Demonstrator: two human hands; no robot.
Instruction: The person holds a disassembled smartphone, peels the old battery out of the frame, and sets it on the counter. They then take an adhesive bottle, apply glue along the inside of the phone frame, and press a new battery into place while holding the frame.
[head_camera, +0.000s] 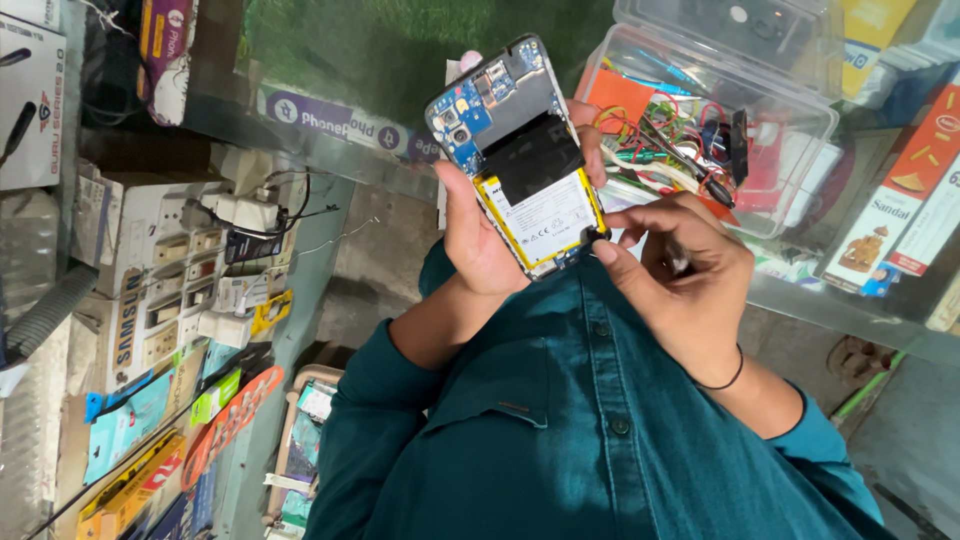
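Head view: the left hand (478, 235) grips an opened phone (520, 150) (back cover off, blue board and yellow-edged battery showing) near center. The right hand (680, 280), fingers curled tight around a thin tool (678, 258), touches the phone's bottom corner at 4 o'clock. A clear box (800, 130) of wires sits at 2 o'clock.

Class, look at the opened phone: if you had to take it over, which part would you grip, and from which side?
Grip the phone by its two long edges, about mid-length, coming from behind its screen side, as the left hand does. The open back faces up, showing the blue circuit board and battery, so fingers should stay off that face. The right hand works at the lower corner.
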